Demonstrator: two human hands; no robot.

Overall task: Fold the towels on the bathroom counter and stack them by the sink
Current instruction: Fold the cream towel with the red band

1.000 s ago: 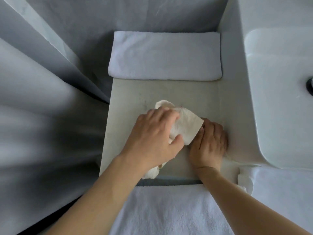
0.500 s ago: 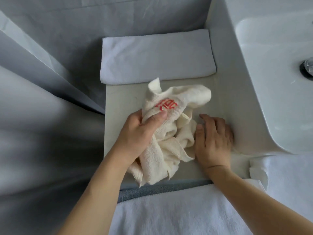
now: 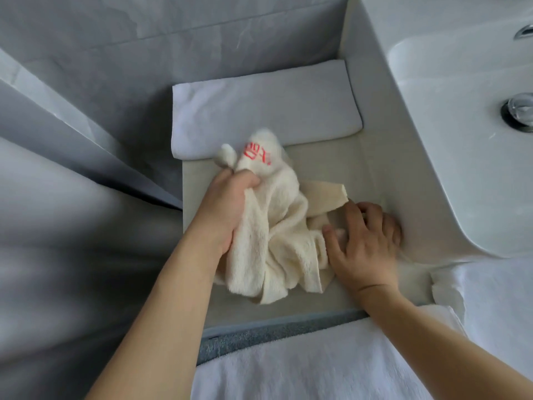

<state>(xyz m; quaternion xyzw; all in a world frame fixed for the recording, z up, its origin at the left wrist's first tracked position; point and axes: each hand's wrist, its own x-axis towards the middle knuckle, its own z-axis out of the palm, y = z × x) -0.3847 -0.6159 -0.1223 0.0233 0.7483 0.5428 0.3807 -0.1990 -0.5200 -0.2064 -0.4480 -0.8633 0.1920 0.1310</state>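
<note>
Of the two hands, the left hand (image 3: 227,209) is a raised fist gripping, the right hand (image 3: 363,243) spread flat, palm down.

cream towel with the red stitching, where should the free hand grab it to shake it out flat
Probably the flat hemmed corner of the cream towel, sticking out toward the sink. Come from the right, pinching the hem. The left hand already grips the bunched top, and the right hand rests just below that corner.

We grip the crumpled cream towel (image 3: 277,226) in our left hand (image 3: 227,206), red lettering up top, while our right hand (image 3: 363,241) presses its lower edge onto the counter (image 3: 326,171). A folded white towel (image 3: 259,111) lies behind (touching the sink (image 3: 418,140) wall).
</note>
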